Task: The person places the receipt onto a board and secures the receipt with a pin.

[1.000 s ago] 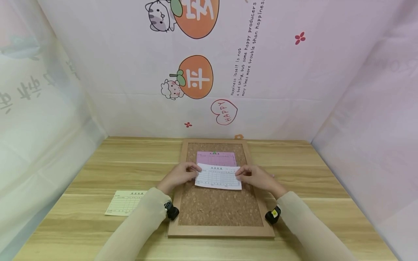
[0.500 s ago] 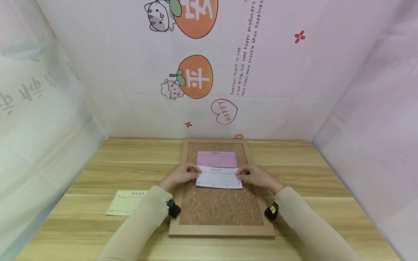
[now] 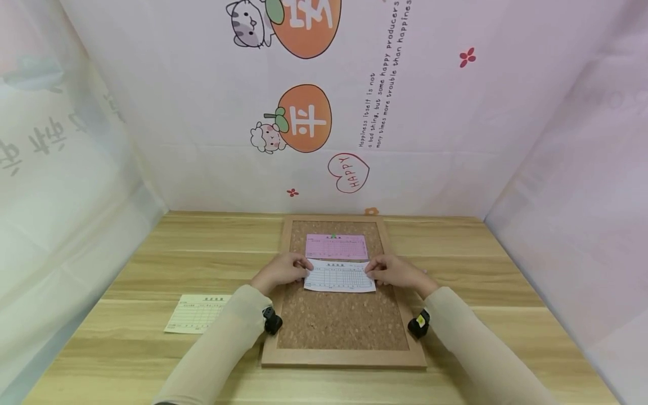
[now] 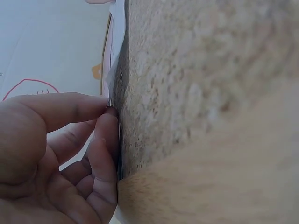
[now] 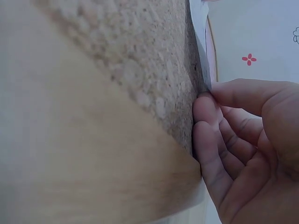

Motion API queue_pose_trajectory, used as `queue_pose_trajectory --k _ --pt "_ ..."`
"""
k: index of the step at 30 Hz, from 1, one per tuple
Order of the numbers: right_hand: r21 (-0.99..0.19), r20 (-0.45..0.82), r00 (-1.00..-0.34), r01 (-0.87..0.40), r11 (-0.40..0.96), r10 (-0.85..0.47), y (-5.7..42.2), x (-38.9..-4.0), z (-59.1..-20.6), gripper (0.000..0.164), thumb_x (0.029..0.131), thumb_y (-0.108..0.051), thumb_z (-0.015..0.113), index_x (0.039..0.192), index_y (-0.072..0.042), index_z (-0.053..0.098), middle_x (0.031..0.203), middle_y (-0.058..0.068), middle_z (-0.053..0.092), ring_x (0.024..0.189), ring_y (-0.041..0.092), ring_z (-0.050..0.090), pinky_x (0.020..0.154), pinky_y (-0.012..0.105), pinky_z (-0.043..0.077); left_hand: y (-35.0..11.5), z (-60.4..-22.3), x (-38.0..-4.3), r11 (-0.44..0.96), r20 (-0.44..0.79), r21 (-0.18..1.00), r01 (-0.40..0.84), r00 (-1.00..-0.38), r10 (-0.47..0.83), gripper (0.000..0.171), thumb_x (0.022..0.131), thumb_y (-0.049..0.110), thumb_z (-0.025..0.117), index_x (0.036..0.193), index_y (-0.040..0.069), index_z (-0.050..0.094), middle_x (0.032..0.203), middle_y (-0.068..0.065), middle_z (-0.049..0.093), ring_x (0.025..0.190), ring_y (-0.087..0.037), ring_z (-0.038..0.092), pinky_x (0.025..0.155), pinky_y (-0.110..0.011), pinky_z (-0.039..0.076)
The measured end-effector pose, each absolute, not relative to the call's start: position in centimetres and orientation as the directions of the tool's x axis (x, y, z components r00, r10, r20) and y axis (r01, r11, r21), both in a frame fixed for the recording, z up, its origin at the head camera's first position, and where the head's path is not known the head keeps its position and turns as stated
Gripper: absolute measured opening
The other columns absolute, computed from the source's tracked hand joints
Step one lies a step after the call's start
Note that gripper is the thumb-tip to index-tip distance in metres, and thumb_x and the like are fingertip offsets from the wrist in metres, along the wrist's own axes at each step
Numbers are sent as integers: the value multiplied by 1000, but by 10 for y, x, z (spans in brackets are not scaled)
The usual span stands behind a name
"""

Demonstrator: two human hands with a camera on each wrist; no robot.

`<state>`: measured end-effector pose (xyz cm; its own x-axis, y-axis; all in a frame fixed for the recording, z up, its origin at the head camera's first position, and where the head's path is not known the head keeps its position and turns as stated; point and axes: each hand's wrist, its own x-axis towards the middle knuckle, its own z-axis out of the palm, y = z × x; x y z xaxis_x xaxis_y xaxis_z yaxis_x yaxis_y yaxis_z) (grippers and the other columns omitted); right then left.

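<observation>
A white printed form sheet [image 3: 339, 277] lies over the middle of a wood-framed cork board [image 3: 344, 323]. My left hand [image 3: 283, 270] pinches its left edge between thumb and fingers. At the opposite edge, my right hand [image 3: 397, 274] pinches the same sheet. Just beyond it, a pink form [image 3: 336, 247] is fixed near the top of the board by a green pushpin [image 3: 333, 236]. Both wrist views show the fingers close against the cork, with the sheet [image 4: 117, 42] bowing slightly off the surface.
A pale yellow form [image 3: 197, 315] lies on the wooden table [image 3: 121, 365] left of the board, partly covered by the left sleeve [image 3: 223, 343]. A small pinkish thing shows by the right hand, too small to identify. Printed cloth [image 3: 420, 180] walls the table's back and sides.
The white sheet has come down slightly toward me and lies flatter, uncovering the lower part of the pink form. Both hands keep their pinch on its edges.
</observation>
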<state>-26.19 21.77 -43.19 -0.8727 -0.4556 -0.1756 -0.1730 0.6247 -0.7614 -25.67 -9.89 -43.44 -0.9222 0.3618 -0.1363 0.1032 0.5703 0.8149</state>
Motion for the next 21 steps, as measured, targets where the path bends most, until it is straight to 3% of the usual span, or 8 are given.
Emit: queue_pose_trajectory --k 21 --pt "-744 -194 -871 -169 647 -451 214 -265 -432 11 101 -9 59 102 -2 67 87 6 61 72 17 54 62 28 46 -98 -435 -258 618 -144 781 89 -937 317 11 93 12 67 102 6 72 87 -3 64 73 -16 58 63 -28 47"
